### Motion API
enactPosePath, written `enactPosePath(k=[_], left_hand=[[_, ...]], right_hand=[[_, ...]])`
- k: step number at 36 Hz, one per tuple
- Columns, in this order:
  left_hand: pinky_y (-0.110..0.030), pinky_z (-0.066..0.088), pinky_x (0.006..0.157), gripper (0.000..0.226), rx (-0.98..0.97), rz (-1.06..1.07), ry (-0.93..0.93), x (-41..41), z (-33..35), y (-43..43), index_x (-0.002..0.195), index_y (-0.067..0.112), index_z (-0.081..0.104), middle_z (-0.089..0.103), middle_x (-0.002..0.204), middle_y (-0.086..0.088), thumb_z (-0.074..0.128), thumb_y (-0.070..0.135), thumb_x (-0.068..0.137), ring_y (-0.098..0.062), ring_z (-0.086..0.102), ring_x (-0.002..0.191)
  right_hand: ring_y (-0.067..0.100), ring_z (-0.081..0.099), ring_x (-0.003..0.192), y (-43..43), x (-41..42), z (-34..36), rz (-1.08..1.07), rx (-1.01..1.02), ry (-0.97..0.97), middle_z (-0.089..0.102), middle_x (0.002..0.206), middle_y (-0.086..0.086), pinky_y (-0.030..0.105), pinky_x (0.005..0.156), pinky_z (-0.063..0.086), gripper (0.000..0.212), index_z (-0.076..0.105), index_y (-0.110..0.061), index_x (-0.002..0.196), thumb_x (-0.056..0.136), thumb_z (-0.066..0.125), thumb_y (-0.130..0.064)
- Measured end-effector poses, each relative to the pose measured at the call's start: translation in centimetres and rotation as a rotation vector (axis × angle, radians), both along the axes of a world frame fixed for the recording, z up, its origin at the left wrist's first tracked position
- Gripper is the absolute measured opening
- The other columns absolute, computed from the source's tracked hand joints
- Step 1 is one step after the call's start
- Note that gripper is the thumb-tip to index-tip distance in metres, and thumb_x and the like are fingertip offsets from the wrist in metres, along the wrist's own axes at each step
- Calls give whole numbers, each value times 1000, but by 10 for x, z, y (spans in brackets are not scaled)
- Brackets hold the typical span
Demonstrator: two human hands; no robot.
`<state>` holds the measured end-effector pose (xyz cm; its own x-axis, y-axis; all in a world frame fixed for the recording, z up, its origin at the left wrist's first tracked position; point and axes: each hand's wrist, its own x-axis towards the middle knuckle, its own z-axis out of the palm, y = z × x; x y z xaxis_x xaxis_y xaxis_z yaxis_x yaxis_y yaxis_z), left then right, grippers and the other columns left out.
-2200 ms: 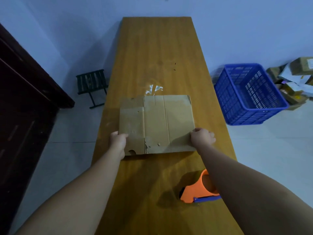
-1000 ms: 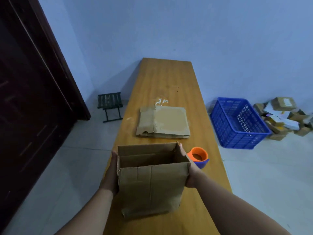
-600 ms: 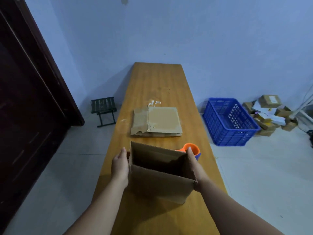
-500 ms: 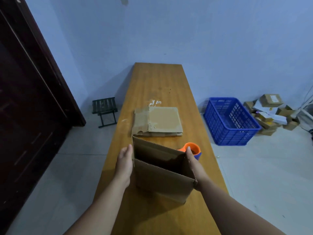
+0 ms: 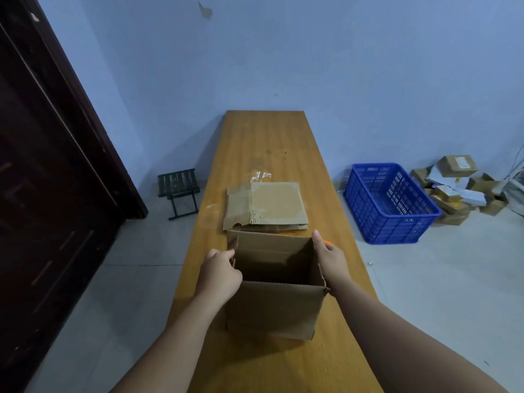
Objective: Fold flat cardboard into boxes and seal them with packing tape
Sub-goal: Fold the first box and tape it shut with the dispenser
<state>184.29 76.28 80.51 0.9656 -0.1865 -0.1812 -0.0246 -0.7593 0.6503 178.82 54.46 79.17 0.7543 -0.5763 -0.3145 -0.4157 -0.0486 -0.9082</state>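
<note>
Now the open-topped cardboard box (image 5: 276, 307) stands toward the tabletop's (image 5: 266, 137) near edge. The left hand (image 5: 219, 272) curls its fingers round the left wall's rim; the right hand (image 5: 330, 260) presses flat, fingers straight, against the right wall. Flat cardboard (image 5: 276, 204) lies just behind.

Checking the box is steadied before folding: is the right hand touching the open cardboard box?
Touching. The head view shows the right hand lying flat against the right wall of the cardboard box, fingers straight along its top edge.
</note>
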Motion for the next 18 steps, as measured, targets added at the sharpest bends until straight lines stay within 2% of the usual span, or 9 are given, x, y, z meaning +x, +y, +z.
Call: enactPosePath(k=[2,4,7,9,12,14,16,18], left_hand=[[-13,38,65,60,74,-104,63,0,1,-2,144,18,38,32,142,1,58,14,88,-12,45,103],[-22,40,77,58,151,-200,148,2,5,-4,145,18,37,28,146,1,57,28,90,-16,46,111],[-31,39,99,66,220,-337,275,9,8,0,147,18,33,20,153,-2,52,48,92,-22,40,129],[-33,34,107,72,189,-372,296,13,10,5,149,18,28,20,155,-2,49,56,91,-21,35,135],[-24,39,95,88,156,-468,296,15,15,12,149,24,27,32,147,2,45,74,78,-12,43,123],[-18,42,85,95,104,-572,353,14,19,18,146,32,30,40,139,6,51,77,65,-3,48,109],[-15,44,80,86,29,-626,412,14,20,23,140,40,37,45,135,10,62,70,64,3,51,102],[-18,46,85,58,-25,-577,378,14,15,27,123,48,47,50,128,14,69,58,71,2,51,106]], right_hand=[[17,62,86,2,6,0,50,-117,26,66,93,8,30,70,47,50,64,-14,103,93,45,-58],[17,64,86,4,9,-3,142,-183,32,68,93,4,33,74,52,44,62,-13,103,92,50,-55],[11,66,85,6,5,-7,281,-98,39,68,94,-4,23,65,50,27,59,-24,102,91,58,-48],[11,67,86,4,1,-8,323,-15,41,69,96,-4,20,64,50,21,58,-27,103,92,58,-44],[15,67,90,0,-1,-9,339,19,93,69,98,-1,23,68,51,26,59,-23,106,93,55,-46],[14,67,91,-1,-1,-10,346,12,109,68,99,-1,23,68,50,28,58,-22,109,93,55,-45],[12,66,91,-2,0,-9,365,-11,107,67,100,-4,20,66,48,26,58,-23,111,93,57,-42],[11,66,92,-4,1,-8,373,-1,108,68,101,-4,20,68,49,24,59,-23,111,93,59,-38]])
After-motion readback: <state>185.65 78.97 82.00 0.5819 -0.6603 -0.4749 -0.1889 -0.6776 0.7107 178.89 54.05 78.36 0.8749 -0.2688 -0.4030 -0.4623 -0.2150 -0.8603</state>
